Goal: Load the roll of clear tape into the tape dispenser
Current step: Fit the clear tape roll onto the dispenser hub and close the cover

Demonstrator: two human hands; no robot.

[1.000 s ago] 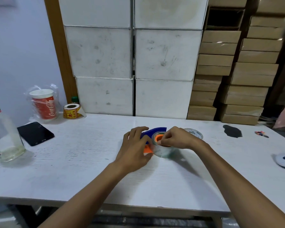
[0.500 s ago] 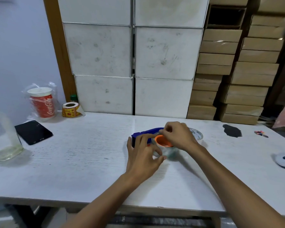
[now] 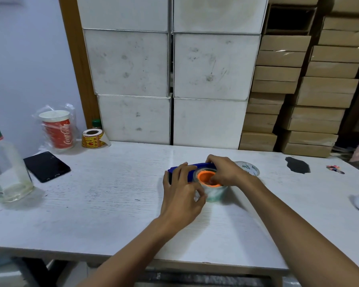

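Your left hand (image 3: pixel 181 190) lies over the near end of the blue tape dispenser (image 3: pixel 192 167), fingers curled around its body and thumb pressed toward the roll, so it is closed on the dispenser and steadying it on the counter (image 3: pixel 112 204). Just right of it sits the roll of clear tape (image 3: pixel 215 192), lying flat with the orange hub (image 3: pixel 205 177) showing through its core. Your right hand (image 3: pixel 224 172) comes in from the right and arches over the roll, fingertips pinching at the far rim and the hub; it grips there, though you cannot see exactly which edge the fingers hold.

Judging by how things sit, you are at the seating step: the roll is on the hub but may not be pushed fully home. Next you likely need to press it down evenly while the left hand keeps the dispenser from sliding, then find the loose end and draw it toward the cutter, which is hidden under your left hand.

Well to the left of both hands stand a bottle (image 3: pixel 6 172), a dark phone (image 3: pixel 47 166), a red cup (image 3: pixel 57 129) and a yellow label roll (image 3: pixel 92 138). Just right of the right hand lies another tape roll (image 3: pixel 249 168), half hidden.
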